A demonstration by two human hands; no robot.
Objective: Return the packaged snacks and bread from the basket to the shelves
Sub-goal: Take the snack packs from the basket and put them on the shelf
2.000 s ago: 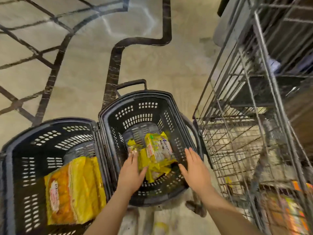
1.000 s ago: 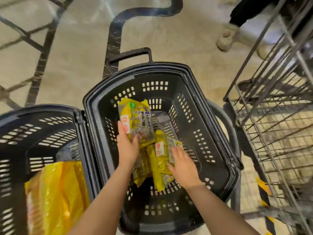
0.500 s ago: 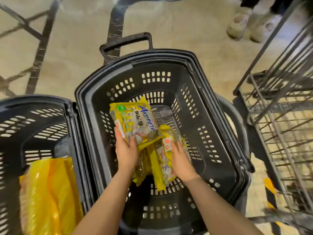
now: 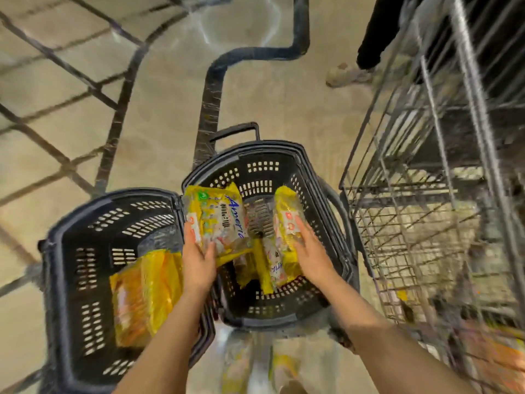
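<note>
Two black plastic baskets stand side by side on the floor. Over the right basket (image 4: 284, 155) my left hand (image 4: 199, 263) grips a yellow snack pack (image 4: 218, 220) with blue lettering, lifted to rim height. My right hand (image 4: 311, 253) holds a second yellow snack pack (image 4: 287, 220) by its side, also raised. More yellow packs (image 4: 270, 268) lie below between my hands. The left basket (image 4: 56, 251) holds a large yellow-orange bread bag (image 4: 145, 294).
A grey wire shelf rack (image 4: 426, 223) stands close on the right, with orange packets blurred at its lower level (image 4: 500, 365). Another person's shoe (image 4: 346, 76) and dark trouser leg are at the upper right. The floor is beige with dark lines.
Both hands reached into the right basket, took hold of a yellow pack each and have lifted them toward the rim. The view has pulled back from the basket.
</note>
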